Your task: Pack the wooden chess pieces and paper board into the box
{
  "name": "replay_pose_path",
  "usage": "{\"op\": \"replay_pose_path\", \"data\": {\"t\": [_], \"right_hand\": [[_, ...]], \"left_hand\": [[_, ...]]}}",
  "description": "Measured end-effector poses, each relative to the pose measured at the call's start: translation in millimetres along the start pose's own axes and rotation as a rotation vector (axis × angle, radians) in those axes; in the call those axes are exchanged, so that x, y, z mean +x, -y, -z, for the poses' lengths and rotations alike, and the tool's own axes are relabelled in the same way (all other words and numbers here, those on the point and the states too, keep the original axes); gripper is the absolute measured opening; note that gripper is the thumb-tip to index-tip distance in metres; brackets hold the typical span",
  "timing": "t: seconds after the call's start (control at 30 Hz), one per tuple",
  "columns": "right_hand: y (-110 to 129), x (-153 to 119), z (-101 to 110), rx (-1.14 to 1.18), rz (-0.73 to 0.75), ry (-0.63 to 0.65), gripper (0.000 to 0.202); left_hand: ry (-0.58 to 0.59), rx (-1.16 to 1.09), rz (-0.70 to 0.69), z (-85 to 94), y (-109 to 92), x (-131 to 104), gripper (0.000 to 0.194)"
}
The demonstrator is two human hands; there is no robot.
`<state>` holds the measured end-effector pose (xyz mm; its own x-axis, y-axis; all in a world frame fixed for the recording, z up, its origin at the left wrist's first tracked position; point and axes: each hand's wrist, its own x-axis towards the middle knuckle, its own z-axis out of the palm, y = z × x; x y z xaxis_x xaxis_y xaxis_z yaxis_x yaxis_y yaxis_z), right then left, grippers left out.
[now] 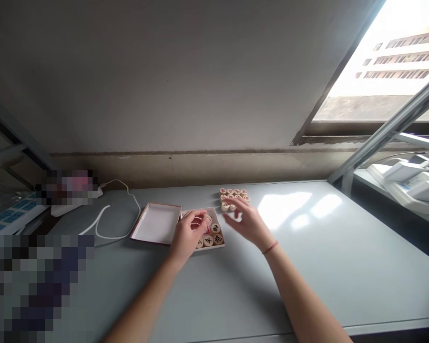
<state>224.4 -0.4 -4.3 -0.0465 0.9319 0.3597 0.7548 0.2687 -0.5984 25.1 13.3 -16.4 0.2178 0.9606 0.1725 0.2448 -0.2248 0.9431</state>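
Note:
Round wooden Chinese chess pieces (208, 240) with dark characters lie in a shallow box (219, 216), whose attached lid (157, 223) rests open on its left. Over the box, my left hand (188, 236) has its thumb and fingers closed around a Chinese chess piece (209, 219), part of which shows at the fingertips. My right hand (248, 223) hovers just right of the box, thumb and fingers apart, with nothing seen between them. Behind it stand rows of Chinese chess pieces (230, 191), many with red characters; the fingers hide some of the front ones.
The grey tabletop (307, 267) meets a wall at the back. A white cable (110, 237) curls left of the lid, near a power strip (10, 216). White devices (403, 174) sit on a shelf at the right, beyond a metal post (347, 181). Sunlight patches lie on the table.

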Motion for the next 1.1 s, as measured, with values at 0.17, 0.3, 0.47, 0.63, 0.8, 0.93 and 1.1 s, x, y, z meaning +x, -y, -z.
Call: {"op": "replay_pose_path", "data": {"t": [0.17,0.3,0.47,0.63,0.8,0.93,1.1], "right_hand": [[38,-7,-15,0.127,0.298,0.067,0.022],[36,-7,-14,0.059,0.285,0.032,0.016],[0,0,8,-0.138,-0.105,-0.094,0.012],[-33,4,19,-0.349,-0.377,-0.046,0.013],[-39,3,10,-0.414,-0.373,0.008,0.011],[-41,2,5,-0.387,-0.359,0.043,0.015],[-45,3,2,-0.385,-0.393,0.048,0.019]], "left_hand": [[0.016,-0.166,0.104,-1.6,-1,0,0.030],[0.041,-0.235,0.140,-3.5,4,1,0.036],[-0.016,-0.165,0.115,-1.0,10,3,0.033],[-0.022,-0.102,0.114,6.7,3,4,0.028],[0.012,-0.026,0.093,8.5,-7,2,0.027],[0.042,0.032,0.060,7.7,-10,0,0.025],[0.055,0.096,-0.007,9.0,-10,0,0.021]]}}
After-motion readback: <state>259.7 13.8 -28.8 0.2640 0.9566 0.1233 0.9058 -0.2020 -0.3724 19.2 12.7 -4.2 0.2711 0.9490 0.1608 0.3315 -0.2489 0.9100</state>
